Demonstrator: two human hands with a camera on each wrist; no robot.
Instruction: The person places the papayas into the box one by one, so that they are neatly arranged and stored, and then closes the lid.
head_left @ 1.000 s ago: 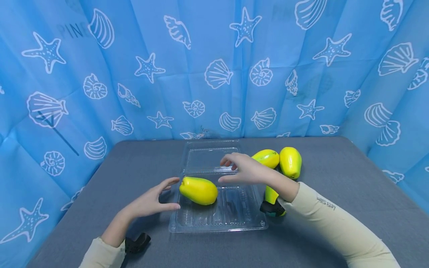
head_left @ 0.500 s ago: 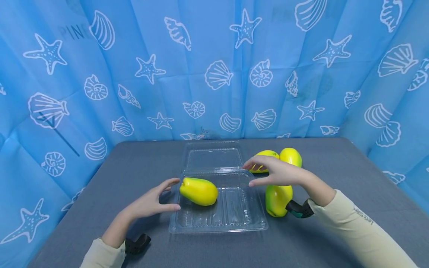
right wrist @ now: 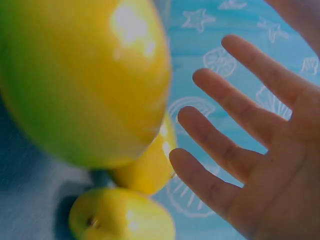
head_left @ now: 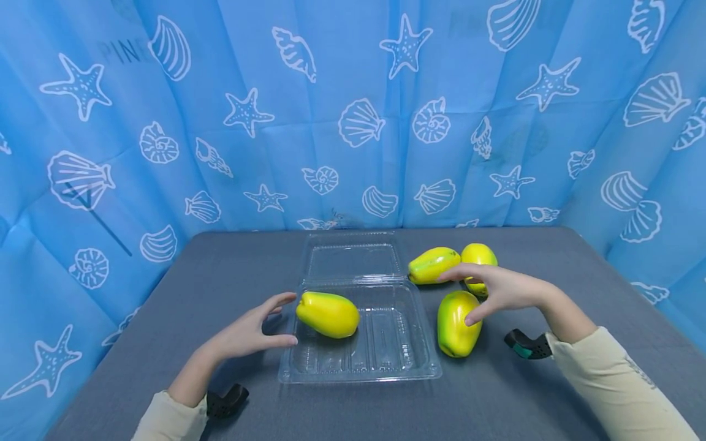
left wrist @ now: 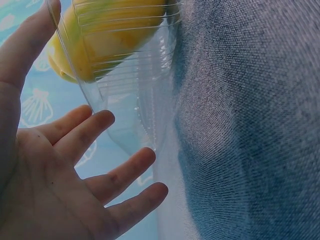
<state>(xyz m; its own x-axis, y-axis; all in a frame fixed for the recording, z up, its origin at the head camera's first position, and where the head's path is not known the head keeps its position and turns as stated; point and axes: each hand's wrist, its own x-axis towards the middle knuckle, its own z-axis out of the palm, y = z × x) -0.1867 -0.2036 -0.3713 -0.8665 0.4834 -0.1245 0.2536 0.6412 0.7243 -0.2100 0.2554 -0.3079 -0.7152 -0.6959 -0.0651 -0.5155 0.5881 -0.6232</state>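
A yellow papaya (head_left: pixel 328 315) lies in the left half of a clear plastic clamshell container (head_left: pixel 380 373), whose lid is folded back. My left hand (head_left: pixel 250 331) is at the container's left rim, thumb and fingers spread; in the left wrist view its fingertips (left wrist: pixel 104 119) are right at the clear wall. To the right of the container lies another papaya (head_left: pixel 456 334), yellow with green streaks. Over its far right side hovers my right hand (head_left: pixel 504 289), fingers spread and holding nothing; the thumb overlaps the fruit in the head view.
Behind the right papaya lie two more, one papaya (head_left: pixel 432 267) beside the lid and another papaya (head_left: pixel 478 253) to its right, partly hidden by my right hand. The grey cloth-covered table (head_left: pixel 353 410) ends at a blue shell-patterned curtain (head_left: pixel 342 92).
My right hand has moved right, from above the container, past its right rim to the papaya beside it. The left hand and the papaya in the container have stayed put.
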